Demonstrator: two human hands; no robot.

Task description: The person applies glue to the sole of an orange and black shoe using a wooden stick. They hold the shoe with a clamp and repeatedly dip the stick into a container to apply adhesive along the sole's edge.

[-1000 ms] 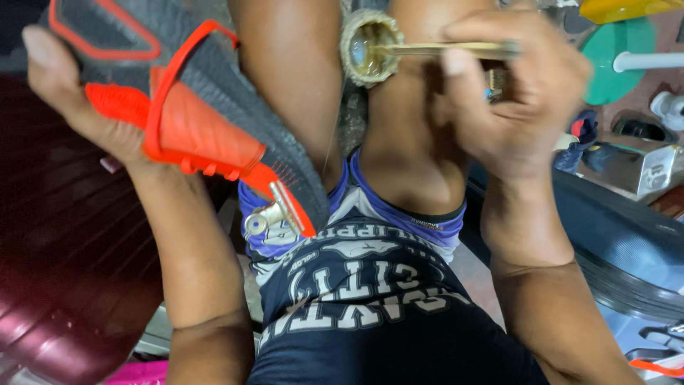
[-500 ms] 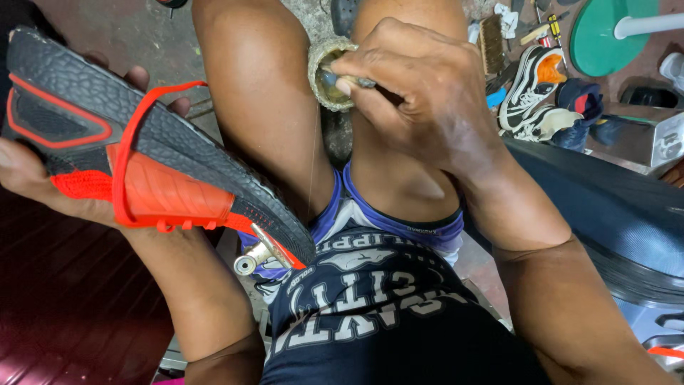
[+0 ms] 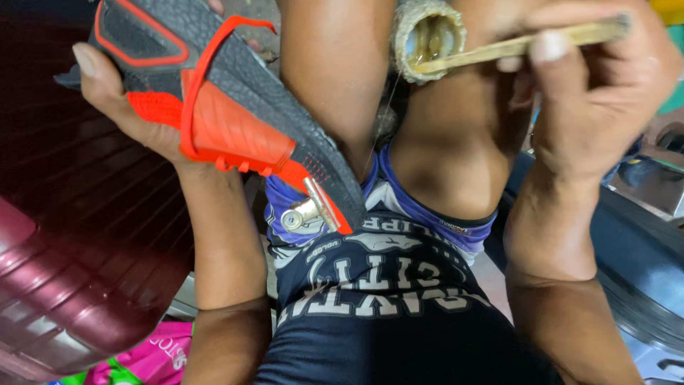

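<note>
A grey, pebbled shoe sole [image 3: 235, 93] with orange rubber patches lies sole-up in the left hand [image 3: 135, 114], fingers wrapped beneath. The right hand [image 3: 591, 100] pinches a thin stick [image 3: 513, 46] dipped into a crusted glue pot [image 3: 427, 36] between the knees. A dark red plastic tub [image 3: 64, 271] sits left.

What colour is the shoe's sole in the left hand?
Dark grey sole with orange-red trim, seen in the head view.

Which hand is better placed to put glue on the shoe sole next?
Probably the right hand: it grips the stick, whose tip rests in the open can between the knees. The left hand is busy holding the shoe, sole turned up.
</note>
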